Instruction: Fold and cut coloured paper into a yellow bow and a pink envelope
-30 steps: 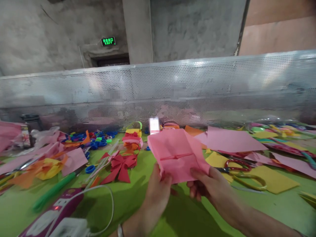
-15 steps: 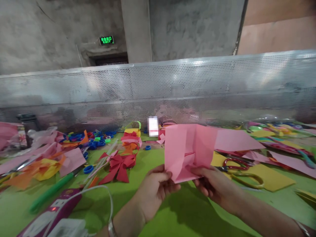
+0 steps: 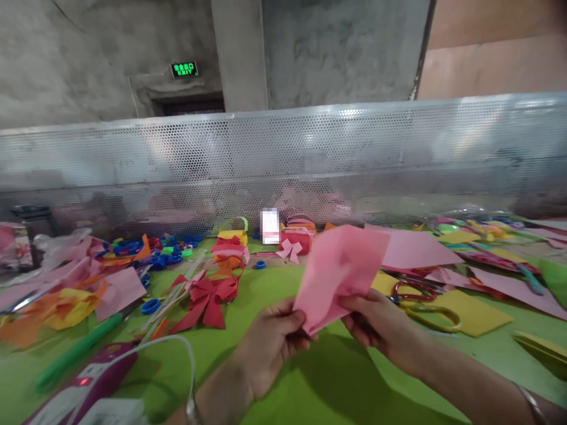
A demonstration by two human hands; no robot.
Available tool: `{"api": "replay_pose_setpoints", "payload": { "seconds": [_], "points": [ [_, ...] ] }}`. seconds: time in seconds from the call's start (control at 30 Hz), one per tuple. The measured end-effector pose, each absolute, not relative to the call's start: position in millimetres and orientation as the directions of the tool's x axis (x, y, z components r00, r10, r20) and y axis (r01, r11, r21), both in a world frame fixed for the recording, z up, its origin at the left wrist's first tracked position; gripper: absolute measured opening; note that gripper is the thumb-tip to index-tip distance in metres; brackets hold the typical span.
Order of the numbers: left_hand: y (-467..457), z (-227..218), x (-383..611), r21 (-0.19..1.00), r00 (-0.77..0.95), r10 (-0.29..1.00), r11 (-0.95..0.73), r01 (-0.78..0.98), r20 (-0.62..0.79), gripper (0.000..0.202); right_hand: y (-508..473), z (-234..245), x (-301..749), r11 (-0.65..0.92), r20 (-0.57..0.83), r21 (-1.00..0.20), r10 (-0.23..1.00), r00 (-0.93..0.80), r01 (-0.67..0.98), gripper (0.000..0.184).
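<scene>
The left hand (image 3: 283, 324) is pinching the near left corner of a pink paper (image 3: 339, 265), with its thumb pressing on top. The right hand (image 3: 376, 319) is pinching the near right part of the same paper, with its thumb on top and its other fingers curling under. The paper is standing up at a tilt between the hands, over the green table (image 3: 328, 378), and it is bending and looking a bit blurry. A shiny bracelet (image 3: 192, 410) is circling the left wrist. To the left of the hands, a big red bow (image 3: 208, 298) is lying on the table, and a green stick (image 3: 82, 348) is resting farther left, near a purple power strip (image 3: 88, 383). Behind the paper, a little pink bow (image 3: 290, 250) is sitting near a small blue ring (image 3: 260, 264). Near the right hand, a yellow scissor handle (image 3: 456, 321) is lying beside a yellow paper (image 3: 478, 316).
</scene>
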State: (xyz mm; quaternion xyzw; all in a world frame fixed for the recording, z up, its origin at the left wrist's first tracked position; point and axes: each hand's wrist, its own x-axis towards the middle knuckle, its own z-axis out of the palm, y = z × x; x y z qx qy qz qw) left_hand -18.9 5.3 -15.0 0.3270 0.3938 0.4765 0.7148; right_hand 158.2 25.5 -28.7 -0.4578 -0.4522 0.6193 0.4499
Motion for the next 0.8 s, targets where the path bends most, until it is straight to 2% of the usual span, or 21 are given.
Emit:
{"api": "replay_pose_setpoints", "payload": {
  "seconds": [0.1,0.23,0.33,0.47,0.57,0.63,0.73,0.8],
  "points": [
    [4.9,-13.9,-18.1,0.874,0.228,0.94,0.325,-0.36,-0.256,0.029,23.4,-25.1,156.0,-0.153,-0.11,-0.96,0.977,-0.182,-0.236,0.024],
    [4.4,-19.0,-11.1,0.848,0.087,0.98,0.197,-0.493,-0.177,0.021,16.4,-26.5,145.2,-0.105,-0.004,-0.929,0.962,-0.275,-0.354,0.024],
    [3.6,-27.6,-5.0,0.868,0.05,0.991,0.131,-0.479,-0.122,0.033,9.0,-32.1,136.2,-0.115,-0.01,-0.958,0.929,-0.371,-0.263,0.023],
    [1.6,-34.4,-1.8,0.918,0.126,0.989,0.119,-0.378,-0.076,0.049,5.6,-38.6,133.1,-0.124,-0.112,-0.991,0.97,-0.216,-0.042,0.035],
    [0.8,-30.0,-1.7,0.877,0.139,0.98,0.19,-0.442,-0.142,0.056,8.6,-39.2,136.1,-0.145,-0.133,-0.988,0.971,-0.199,-0.045,0.032],
    [0.1,-24.1,-1.9,0.844,0.106,0.965,0.26,-0.47,-0.239,0.046,10.8,-38.2,137.9,-0.138,-0.12,-0.988,0.968,-0.22,-0.069,0.029],
    [-2.1,-16.5,-2.5,0.817,0.117,0.936,0.346,-0.462,-0.331,0.012,12.2,-35.8,138.6,-0.124,-0.104,-0.989,0.971,-0.217,-0.077,0.028],
    [-3.7,-14.5,-3.3,0.807,0.149,0.912,0.408,-0.428,-0.382,0.015,11.5,-33.7,138.4,-0.113,-0.094,-0.991,0.971,-0.221,-0.074,0.026]
  ]
}}
